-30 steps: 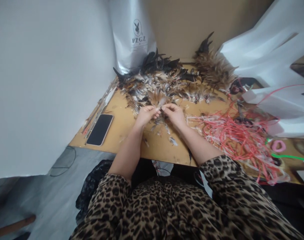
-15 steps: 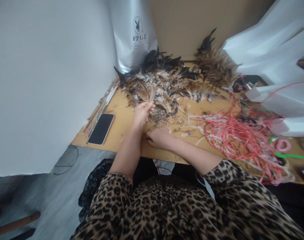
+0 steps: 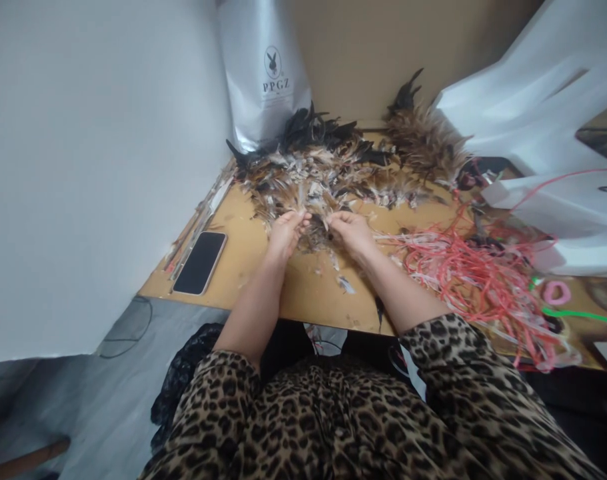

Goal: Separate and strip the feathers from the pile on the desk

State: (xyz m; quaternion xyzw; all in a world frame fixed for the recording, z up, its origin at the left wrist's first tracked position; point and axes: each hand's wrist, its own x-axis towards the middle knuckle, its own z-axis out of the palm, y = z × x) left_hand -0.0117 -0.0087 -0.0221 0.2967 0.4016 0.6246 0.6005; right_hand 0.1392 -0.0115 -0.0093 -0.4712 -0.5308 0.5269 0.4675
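Observation:
My left hand [image 3: 288, 233] is closed in a pinch on pale, thin feathers [image 3: 302, 197] that point up and away from me. Just to its right, my right hand [image 3: 352, 231] has thumb and finger pinched on a feather at the near edge of the pile. Both hands rest low over a loose heap of brown, white and black feathers [image 3: 328, 170]. The longest dark feathers [image 3: 316, 127] lie at the back of the heap. Small feather scraps [image 3: 346, 285] lie on the table nearer to me.
A black phone [image 3: 200, 263] lies on the wooden table [image 3: 243, 267] to the left. On the right are tangled red and white strings [image 3: 473, 277], a pink ring [image 3: 556, 292] and white bags [image 3: 523, 87]. A silver bag [image 3: 268, 73] and a brown feather bundle [image 3: 426, 137] stand behind.
My right hand has moved up and forward from near the table's front edge to the feather heap, where it now pinches. My left hand keeps its pinch on the feathers. The view has shifted slightly.

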